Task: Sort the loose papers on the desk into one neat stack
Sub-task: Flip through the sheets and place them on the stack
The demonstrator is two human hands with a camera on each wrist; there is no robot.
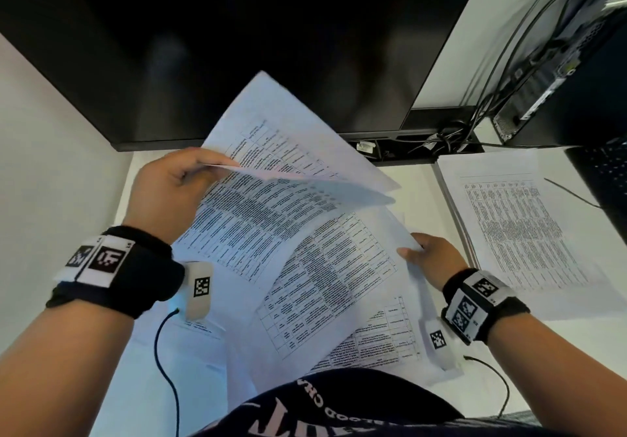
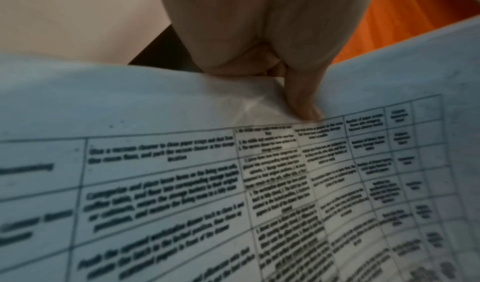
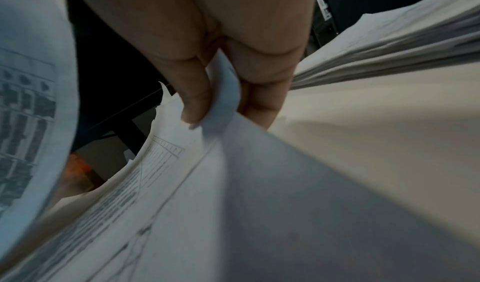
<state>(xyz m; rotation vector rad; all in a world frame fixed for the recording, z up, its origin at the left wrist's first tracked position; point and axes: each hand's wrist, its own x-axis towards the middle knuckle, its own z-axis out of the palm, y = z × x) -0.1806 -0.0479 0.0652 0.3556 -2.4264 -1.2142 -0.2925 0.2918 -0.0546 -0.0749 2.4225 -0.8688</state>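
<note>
Several printed sheets with tables are fanned out above the desk between my hands. My left hand [image 1: 176, 185] pinches the upper-left edge of the raised sheets [image 1: 271, 178]; in the left wrist view its thumb [image 2: 303, 105] presses on a table page [image 2: 182, 183]. My right hand [image 1: 431, 255] pinches the right corner of a lower sheet [image 1: 332, 277], with the corner [image 3: 223, 105] curled between thumb and fingers. More loose pages [image 1: 373, 338] lie flat beneath, near my body. A neat stack of papers [image 1: 519, 229] rests on the desk to the right.
A dark monitor [image 1: 237, 46] stands right behind the raised sheets. A computer tower [image 1: 559, 73] and tangled cables [image 1: 448, 138] fill the back right. A dark keyboard edge [image 1: 600, 178] overlaps the stack's far corner. White desk [image 1: 576, 351] shows at front right.
</note>
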